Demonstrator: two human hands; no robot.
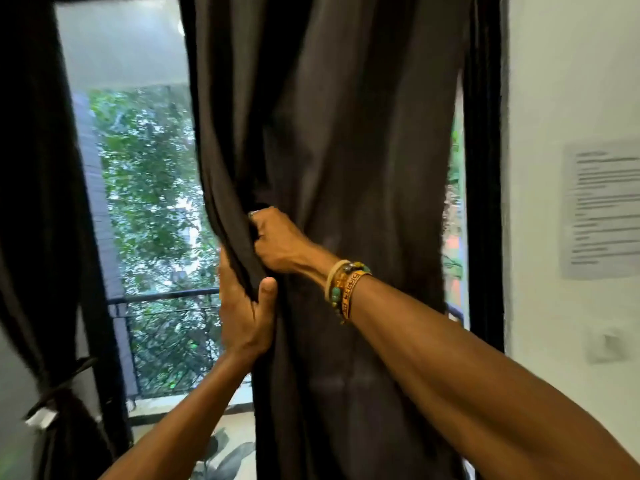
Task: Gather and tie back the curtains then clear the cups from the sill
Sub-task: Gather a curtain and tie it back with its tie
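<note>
Gripping right curtain (346, 133) edge, left hand (244, 317) below right hand (277, 240)

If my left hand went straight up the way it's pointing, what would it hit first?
Probably the right hand, which grips the same curtain fold just above the left hand, though depth is unclear.

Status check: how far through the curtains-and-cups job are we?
Done: the dark left-side curtain looks tied, a band cinching it low down. In hand: left hand and right hand both grip the dark grey right-side curtain, bunching it; no tie on it yet. Left: tying it, then cups; none in view.
</note>
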